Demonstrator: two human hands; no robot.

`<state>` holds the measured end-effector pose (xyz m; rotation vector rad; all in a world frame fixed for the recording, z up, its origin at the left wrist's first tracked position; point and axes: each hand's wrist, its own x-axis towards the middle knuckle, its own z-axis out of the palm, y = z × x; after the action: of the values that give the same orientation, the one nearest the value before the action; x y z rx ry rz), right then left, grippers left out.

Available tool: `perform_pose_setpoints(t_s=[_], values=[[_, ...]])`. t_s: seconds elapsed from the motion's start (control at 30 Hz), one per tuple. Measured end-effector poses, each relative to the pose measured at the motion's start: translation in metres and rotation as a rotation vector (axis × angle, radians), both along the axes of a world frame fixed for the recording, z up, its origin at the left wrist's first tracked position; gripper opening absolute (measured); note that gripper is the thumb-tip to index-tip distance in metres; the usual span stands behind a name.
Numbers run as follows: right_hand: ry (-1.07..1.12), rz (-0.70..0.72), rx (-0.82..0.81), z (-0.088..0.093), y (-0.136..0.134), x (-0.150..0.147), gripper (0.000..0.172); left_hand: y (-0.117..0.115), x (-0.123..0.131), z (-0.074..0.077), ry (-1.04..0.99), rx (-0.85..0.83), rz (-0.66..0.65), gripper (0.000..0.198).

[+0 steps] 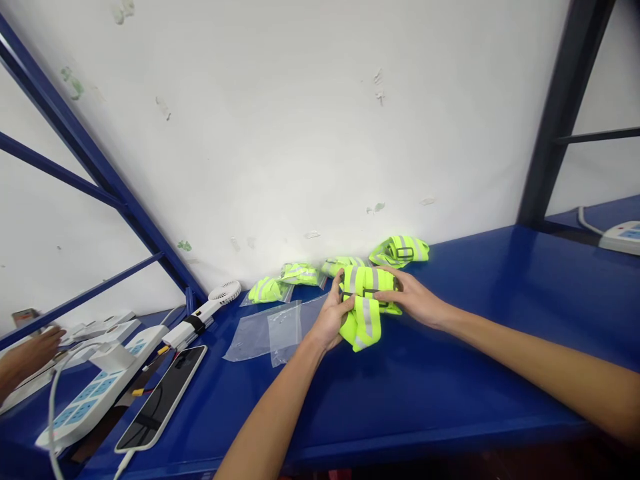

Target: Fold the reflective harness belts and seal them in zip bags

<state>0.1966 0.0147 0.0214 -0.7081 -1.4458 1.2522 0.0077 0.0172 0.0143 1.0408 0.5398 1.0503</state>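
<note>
A neon yellow reflective vest (pixel 367 300) with grey stripes is bunched between both my hands above the blue shelf (pixel 450 373). My left hand (pixel 333 317) grips its left side, fingers curled round the fabric. My right hand (pixel 413 297) closes on its right side, fingers over the top. Clear plastic bags (pixel 270 330) lie flat just left of my left hand. Several more folded yellow vests (pixel 400 249) sit against the wall behind, some in bags (pixel 267 290).
A small white handheld fan (pixel 210 308), a phone (pixel 163 400) and white power strips (pixel 90 393) lie at the left. Another person's hand (pixel 30 357) shows at the far left. A dark upright post (pixel 560 113) and a power strip (pixel 623 237) stand at right.
</note>
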Motion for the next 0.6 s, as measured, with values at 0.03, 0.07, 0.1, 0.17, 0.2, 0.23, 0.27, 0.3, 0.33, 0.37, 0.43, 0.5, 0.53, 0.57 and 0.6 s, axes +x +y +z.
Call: perform_pose_setpoints(t_s=[0.03,0.07,0.1,0.17,0.2,0.23,0.27,0.3,0.33,0.37,0.43,0.5,0.53,0.57,0.6], values=[[-0.046,-0.026,0.048,-0.001,0.0,0.0,0.05,0.001,0.001,-0.001,-0.007,0.001,0.026,0.091],[-0.088,-0.047,0.094,-0.003,-0.001,-0.001,0.05,0.002,0.001,-0.002,-0.009,-0.003,0.053,0.09],[-0.128,-0.069,0.141,-0.004,-0.001,-0.001,0.05,0.002,0.002,-0.004,-0.005,-0.009,0.08,0.09],[-0.211,-0.127,0.252,-0.005,-0.003,-0.001,0.05,0.003,0.003,-0.007,0.019,-0.036,0.108,0.087],[-0.261,-0.163,0.316,-0.006,-0.005,0.0,0.05,0.002,0.003,-0.009,0.04,-0.064,0.087,0.083],[-0.313,-0.195,0.381,-0.005,-0.006,0.0,0.051,0.002,0.004,-0.01,0.063,-0.097,0.043,0.078],[-0.363,-0.219,0.44,-0.005,-0.007,0.001,0.051,0.001,0.004,-0.01,0.08,-0.127,-0.012,0.073],[-0.404,-0.235,0.488,-0.005,-0.007,0.002,0.05,0.0,0.005,-0.009,0.087,-0.149,-0.059,0.069],[-0.429,-0.249,0.526,-0.004,-0.007,0.003,0.05,-0.001,0.005,-0.008,0.084,-0.16,-0.086,0.065],[-0.442,-0.26,0.556,-0.004,-0.007,0.004,0.051,-0.001,0.005,-0.006,0.07,-0.16,-0.087,0.062],[-0.45,-0.273,0.611,-0.004,-0.005,0.006,0.052,-0.002,0.004,0.0,0.009,-0.146,-0.048,0.057],[-0.448,-0.259,0.664,-0.005,-0.002,0.008,0.051,-0.004,0.003,0.006,-0.06,-0.125,-0.049,0.055],[-0.446,-0.246,0.684,-0.006,-0.001,0.009,0.049,-0.004,0.002,0.009,-0.086,-0.105,-0.065,0.057],[-0.442,-0.232,0.698,-0.006,0.0,0.01,0.048,-0.005,0.002,0.01,-0.101,-0.079,-0.084,0.062],[-0.437,-0.221,0.704,-0.006,0.001,0.01,0.048,-0.006,0.001,0.011,-0.1,-0.05,-0.101,0.068]])
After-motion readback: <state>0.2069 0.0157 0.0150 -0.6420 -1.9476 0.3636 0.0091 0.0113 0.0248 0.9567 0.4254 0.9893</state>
